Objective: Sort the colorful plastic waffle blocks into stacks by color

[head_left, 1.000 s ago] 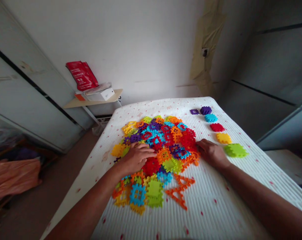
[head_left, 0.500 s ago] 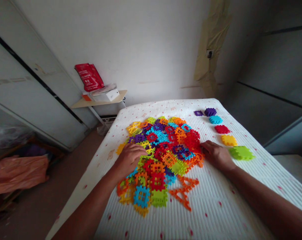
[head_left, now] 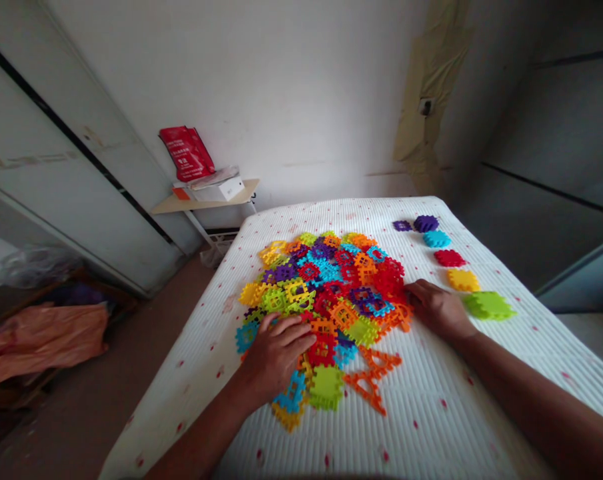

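From my distant seat I see the left hand (head_left: 278, 353), palm down over the near part of the pile (head_left: 326, 300), fingers slightly parted; whether they pinch anything, I cannot tell. The red window piece (head_left: 325, 350) lies just right of its fingertips (almost square, without clear long axis), farther from the right hand (head_left: 444, 310), whose fingers curl at the pile's right edge, grip hidden. Beyond stands 1 green stack (head_left: 490, 305).

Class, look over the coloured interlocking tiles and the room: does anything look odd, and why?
The purple openwork tile looks slightly out of place: it lies alone to the left of the purple stack, not on it. The wrinkled tan covering around the wall socket also looks odd, like a rough patch on the pale wall.
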Motion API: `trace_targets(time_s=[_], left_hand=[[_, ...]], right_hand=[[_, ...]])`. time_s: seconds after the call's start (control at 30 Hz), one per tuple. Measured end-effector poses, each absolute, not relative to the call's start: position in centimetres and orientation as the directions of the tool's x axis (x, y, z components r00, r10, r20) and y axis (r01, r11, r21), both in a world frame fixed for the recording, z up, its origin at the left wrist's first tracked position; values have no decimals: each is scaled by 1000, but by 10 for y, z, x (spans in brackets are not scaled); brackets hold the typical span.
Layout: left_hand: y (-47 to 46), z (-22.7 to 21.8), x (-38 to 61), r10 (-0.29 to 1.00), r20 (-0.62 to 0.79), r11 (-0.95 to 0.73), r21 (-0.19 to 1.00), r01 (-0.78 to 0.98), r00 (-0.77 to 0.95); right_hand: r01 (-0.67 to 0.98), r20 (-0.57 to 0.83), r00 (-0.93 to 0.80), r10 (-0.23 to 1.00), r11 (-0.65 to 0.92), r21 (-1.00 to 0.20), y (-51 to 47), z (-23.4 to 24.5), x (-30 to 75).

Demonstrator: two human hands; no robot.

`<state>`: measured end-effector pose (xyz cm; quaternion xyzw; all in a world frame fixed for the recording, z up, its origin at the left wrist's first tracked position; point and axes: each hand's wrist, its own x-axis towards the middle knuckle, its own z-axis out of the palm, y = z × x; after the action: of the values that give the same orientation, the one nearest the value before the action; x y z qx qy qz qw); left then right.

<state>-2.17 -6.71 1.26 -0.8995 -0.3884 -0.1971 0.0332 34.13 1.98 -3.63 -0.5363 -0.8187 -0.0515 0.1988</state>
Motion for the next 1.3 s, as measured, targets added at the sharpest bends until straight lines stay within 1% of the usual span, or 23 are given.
trace_targets(time_s=[0.1, 0.3, 0.57, 0.83, 1.0, 1.17, 1.3], left_hand=[[-64, 9, -24, 713, 380, -661, 83, 746, 589], [-68, 7, -31, 754, 363, -618, 109, 779, 547], [-53, 7, -33, 818, 242, -560, 130, 818, 521], [-48, 0, -30, 844, 182, -527, 106, 843, 505], [-52, -5, -31, 858, 201, -497, 90, 863, 473], [-52, -9, -30, 867, 260, -465, 111, 879, 426], [-49, -11, -31, 865, 279, -461, 112, 880, 417]], right_hand=[[896, 373, -360, 855, 428, -118, 21, -37, 342], [897, 373, -353, 858, 423, -125, 22, -40, 343], [892, 384, -365, 848, 437, -118, 21, -37, 342], [890, 424, -355, 833, 440, -120, 22, -38, 342], [896, 411, -348, 843, 428, -119, 21, -36, 341], [905, 395, -341, 853, 411, -108, 21, -38, 341], [921, 377, -324, 868, 380, -84, 21, -38, 339]])
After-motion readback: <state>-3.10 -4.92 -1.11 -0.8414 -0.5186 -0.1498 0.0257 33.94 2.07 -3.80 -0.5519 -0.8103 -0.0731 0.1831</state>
